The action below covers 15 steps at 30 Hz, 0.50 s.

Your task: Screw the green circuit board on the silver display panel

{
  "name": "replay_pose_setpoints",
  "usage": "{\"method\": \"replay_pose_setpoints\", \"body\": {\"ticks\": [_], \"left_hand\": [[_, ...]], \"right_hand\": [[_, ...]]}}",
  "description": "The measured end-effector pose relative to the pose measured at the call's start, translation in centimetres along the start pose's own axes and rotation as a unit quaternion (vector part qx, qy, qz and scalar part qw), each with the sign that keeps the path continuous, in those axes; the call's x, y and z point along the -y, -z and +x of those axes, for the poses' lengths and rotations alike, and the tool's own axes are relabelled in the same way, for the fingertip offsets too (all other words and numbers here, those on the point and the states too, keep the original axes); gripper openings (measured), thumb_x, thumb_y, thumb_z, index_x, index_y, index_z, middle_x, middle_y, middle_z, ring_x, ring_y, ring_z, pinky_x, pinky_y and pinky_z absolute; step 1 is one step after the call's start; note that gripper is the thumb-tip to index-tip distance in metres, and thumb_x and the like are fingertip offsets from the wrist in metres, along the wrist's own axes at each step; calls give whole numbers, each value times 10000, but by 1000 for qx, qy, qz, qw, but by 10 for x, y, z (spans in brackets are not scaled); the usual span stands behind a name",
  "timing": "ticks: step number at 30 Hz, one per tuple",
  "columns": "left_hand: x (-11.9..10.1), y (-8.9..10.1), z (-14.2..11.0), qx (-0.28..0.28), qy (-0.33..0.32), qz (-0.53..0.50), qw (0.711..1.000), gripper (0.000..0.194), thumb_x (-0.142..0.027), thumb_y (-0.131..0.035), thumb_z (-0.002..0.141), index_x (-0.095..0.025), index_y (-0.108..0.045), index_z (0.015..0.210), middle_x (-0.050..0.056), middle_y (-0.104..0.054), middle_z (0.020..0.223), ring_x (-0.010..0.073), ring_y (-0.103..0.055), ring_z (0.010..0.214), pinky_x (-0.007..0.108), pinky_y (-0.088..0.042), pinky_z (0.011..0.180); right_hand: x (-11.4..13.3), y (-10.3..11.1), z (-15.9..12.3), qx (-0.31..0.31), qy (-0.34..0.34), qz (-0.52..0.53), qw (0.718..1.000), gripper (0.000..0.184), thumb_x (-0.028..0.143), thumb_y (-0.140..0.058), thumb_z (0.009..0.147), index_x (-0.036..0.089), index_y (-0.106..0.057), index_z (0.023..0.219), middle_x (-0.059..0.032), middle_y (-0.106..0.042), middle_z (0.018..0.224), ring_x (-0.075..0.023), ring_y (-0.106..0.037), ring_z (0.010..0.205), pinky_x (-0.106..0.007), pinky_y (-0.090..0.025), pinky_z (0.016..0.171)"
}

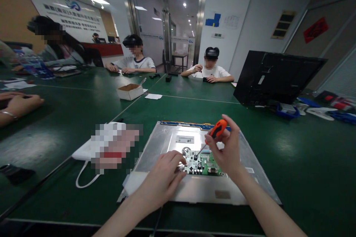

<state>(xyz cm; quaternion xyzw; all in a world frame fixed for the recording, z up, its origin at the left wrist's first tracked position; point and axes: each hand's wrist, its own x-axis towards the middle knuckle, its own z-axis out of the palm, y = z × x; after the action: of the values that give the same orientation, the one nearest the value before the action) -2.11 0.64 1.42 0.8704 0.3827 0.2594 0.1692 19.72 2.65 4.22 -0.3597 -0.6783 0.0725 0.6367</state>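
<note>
My right hand grips an orange and black screwdriver by its handle. The shaft slants down to the left, and its tip meets or hovers just over a green circuit board; contact is unclear. At the board's left edge is my left hand, its thumb and fingers curled around that edge, with the fingertips partly hidden. Under the board lies a flat silver metal panel, perhaps the back of a display. A narrow blue circuit strip runs along the panel's far edge.
Left of the panel lies a white device with a cable, partly blurred out. A small open box stands farther back. A black monitor leans at the right. Several people sit around the green table; another person's hands rest at left.
</note>
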Motion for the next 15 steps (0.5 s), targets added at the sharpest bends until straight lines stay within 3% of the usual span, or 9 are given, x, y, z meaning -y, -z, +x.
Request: {"method": "replay_pose_setpoints", "body": {"ticks": [4,9,12,15], "left_hand": [[6,28,9,2,24,41,999,181,-236,-499,951,-216,-599,1101,78,-654,1122,262,-615,1035,396,-496,883],[19,64,40,41,91,189,977,194,-276,-536,911,-185,-636,1050,104,-668,1106,304,-626,1055,437,-482,923],[21,68,69,52,115,211,969,236,-287,-521,916,-174,-631,1092,122,-665,1135,308,-633,1062,422,-479,914],[22,57,98,100,112,132,980,234,-272,-533,905,-157,-632,1082,128,-680,1143,287,-645,1049,375,-466,903]], "right_hand": [[-15,32,8,-28,-132,12,991,553,314,-669,888,246,-376,1352,22,-626,826,-136,-650,565,-247,-568,476],[-36,61,15,5,-277,88,957,499,381,-686,837,274,-362,1200,48,-618,770,-185,-689,603,-274,-567,462],[-45,65,20,6,-337,134,932,493,379,-697,776,286,-333,1096,75,-620,719,-187,-680,558,-273,-547,440],[-54,62,26,20,-374,156,914,468,386,-695,763,290,-337,1049,102,-609,663,-182,-665,502,-271,-530,422]]}}
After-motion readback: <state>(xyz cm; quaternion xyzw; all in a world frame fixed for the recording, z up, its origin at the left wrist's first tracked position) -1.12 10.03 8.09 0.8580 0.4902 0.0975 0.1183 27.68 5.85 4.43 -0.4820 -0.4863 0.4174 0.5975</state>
